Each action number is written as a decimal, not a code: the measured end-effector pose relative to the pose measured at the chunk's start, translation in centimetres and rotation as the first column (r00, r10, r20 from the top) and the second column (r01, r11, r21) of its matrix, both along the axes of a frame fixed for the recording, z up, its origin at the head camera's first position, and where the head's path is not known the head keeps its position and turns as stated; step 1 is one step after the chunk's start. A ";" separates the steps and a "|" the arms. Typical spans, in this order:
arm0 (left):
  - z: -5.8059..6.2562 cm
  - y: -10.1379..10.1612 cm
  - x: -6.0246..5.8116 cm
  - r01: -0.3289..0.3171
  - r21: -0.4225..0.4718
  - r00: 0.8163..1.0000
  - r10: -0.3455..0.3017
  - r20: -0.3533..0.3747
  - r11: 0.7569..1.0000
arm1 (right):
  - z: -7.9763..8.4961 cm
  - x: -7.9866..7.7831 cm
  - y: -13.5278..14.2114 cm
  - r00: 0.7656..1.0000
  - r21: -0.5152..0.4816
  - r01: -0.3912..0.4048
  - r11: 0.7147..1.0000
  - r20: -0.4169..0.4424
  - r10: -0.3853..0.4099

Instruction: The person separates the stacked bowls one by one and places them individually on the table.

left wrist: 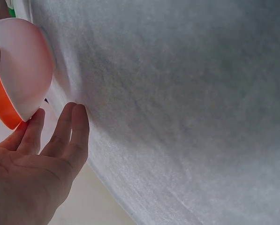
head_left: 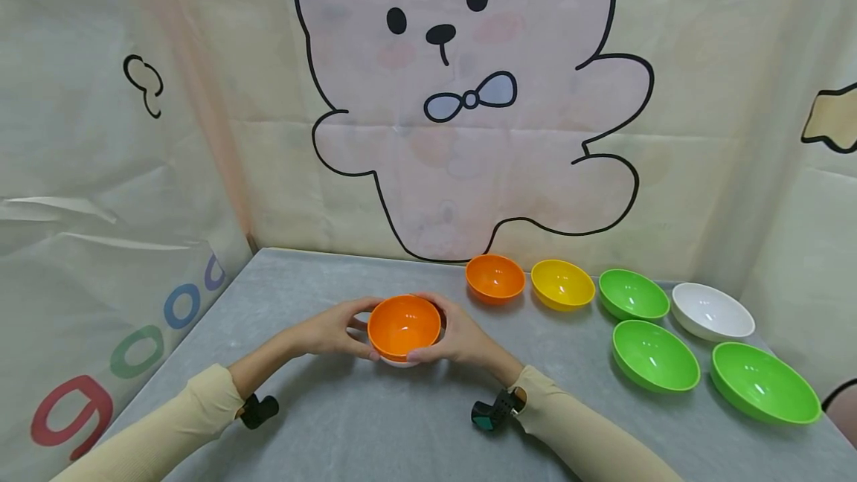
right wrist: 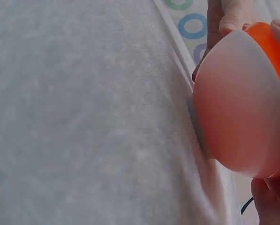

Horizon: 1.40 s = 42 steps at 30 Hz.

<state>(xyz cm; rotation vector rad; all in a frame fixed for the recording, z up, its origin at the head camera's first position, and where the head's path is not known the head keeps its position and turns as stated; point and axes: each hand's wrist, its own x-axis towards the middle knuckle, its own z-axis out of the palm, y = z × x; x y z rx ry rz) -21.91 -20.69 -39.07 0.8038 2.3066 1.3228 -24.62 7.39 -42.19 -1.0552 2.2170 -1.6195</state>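
An orange bowl [head_left: 403,327] sits nested in a white bowl [right wrist: 238,105] over the middle of the grey table. Most of the white bowl is hidden from the head view, where only a thin edge shows below the orange one. My left hand [head_left: 337,331] grips the orange bowl from the left, thumb toward me and fingers at the far side; two fingers extend past the bowls in the left wrist view. From the right, my right hand [head_left: 463,333] holds the same bowl, with its thumb at the near rim.
At the back right stand another orange bowl [head_left: 495,280], a yellow bowl [head_left: 562,286], a green bowl [head_left: 632,294] and a white bowl [head_left: 713,312]. Two more green bowls, one medium [head_left: 655,356] and one large [head_left: 765,384], stand nearer. A printed curtain [head_left: 696,110] hangs behind the table.
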 end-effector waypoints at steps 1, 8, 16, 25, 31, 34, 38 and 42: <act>0.0 0.0 0.0 0.000 0.002 1.000 0.000 0.000 1.000 | 0.1 0.0 0.0 1.000 -0.004 0.001 1.000 -0.003 -0.001; 0.0 0.0 0.0 0.004 0.003 1.000 -0.004 -0.014 1.000 | 0.8 -0.1 0.2 0.999 -0.042 0.026 0.999 -0.019 -0.026; -0.3 -0.1 -0.1 -0.018 0.001 1.000 0.018 -0.011 1.000 | 2.1 -0.1 1.0 0.996 -0.103 0.036 0.994 -0.078 -0.045; -0.2 -0.1 0.0 -0.030 -0.013 1.000 0.031 0.008 0.999 | 3.0 -0.1 2.3 0.998 -0.141 0.043 0.989 -0.047 -0.050; -0.2 -0.1 0.0 -0.024 -0.030 1.000 0.024 -0.009 0.999 | 3.4 0.1 3.5 0.995 -0.126 0.084 0.988 -0.037 -0.089; -0.1 -0.1 0.1 -0.022 -0.020 1.000 0.022 -0.010 1.000 | 3.5 0.3 4.1 0.994 -0.118 0.101 0.988 -0.034 -0.106; -0.1 0.0 0.1 -0.028 -0.023 1.000 0.028 -0.005 0.999 | 3.4 0.2 4.8 0.994 -0.129 0.096 0.987 -0.034 -0.102; -0.1 -0.1 0.1 -0.024 -0.017 1.000 0.024 0.000 1.000 | 3.2 0.2 5.3 0.994 -0.131 0.104 0.986 -0.017 -0.108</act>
